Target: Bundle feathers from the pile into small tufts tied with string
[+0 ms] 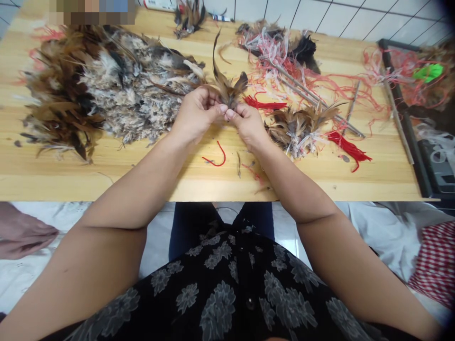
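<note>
Both hands meet above the middle of the wooden table [106,175]. My left hand [197,113] and my right hand [249,123] pinch the base of a small bunch of brown feathers [227,87], which fans upward from the fingertips. Fingers of both hands are closed on it. A large heap of brown and grey feathers [103,80] lies just left of my left hand. A smaller tied feather cluster [298,128] rests right of my right hand, beside a red tassel [265,103].
Red string [216,158] lies near the table's front edge. Thin sticks and tangled red and white cord [305,92] cover the right side, with another red tassel [348,149]. A dark tray [419,156] sits at the far right. More feathers [188,19] lie at the back.
</note>
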A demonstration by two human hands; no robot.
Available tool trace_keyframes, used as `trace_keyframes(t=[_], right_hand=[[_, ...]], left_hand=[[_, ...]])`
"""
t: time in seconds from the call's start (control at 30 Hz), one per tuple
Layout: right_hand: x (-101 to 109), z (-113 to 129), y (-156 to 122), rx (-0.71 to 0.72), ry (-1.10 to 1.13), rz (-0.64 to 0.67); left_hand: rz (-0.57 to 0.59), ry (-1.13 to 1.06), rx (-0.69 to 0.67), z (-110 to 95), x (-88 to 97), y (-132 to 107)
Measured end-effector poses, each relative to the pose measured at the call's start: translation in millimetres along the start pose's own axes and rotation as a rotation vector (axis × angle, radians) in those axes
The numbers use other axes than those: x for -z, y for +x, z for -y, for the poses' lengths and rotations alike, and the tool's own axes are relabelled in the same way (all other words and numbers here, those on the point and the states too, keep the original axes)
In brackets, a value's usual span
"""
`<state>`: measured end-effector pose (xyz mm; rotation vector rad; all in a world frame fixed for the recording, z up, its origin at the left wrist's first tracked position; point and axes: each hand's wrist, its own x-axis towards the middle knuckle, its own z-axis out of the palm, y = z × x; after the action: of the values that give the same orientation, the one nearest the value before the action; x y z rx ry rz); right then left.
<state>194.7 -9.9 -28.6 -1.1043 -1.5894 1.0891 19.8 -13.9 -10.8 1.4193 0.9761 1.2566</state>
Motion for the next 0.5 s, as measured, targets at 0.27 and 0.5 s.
trace_keyframes(t=[0.27, 0.5], right_hand=[[0.7, 6.3, -4.1, -0.007, 0.014, 0.075], [-0.8, 14.3, -8.0, -0.005, 0.116, 0.128]], left_hand=[[0.057, -0.184, 0.094, -10.0, 2.4, -7.7], [0.187, -0.255, 0.097, -1.7, 13.2, -2.2]])
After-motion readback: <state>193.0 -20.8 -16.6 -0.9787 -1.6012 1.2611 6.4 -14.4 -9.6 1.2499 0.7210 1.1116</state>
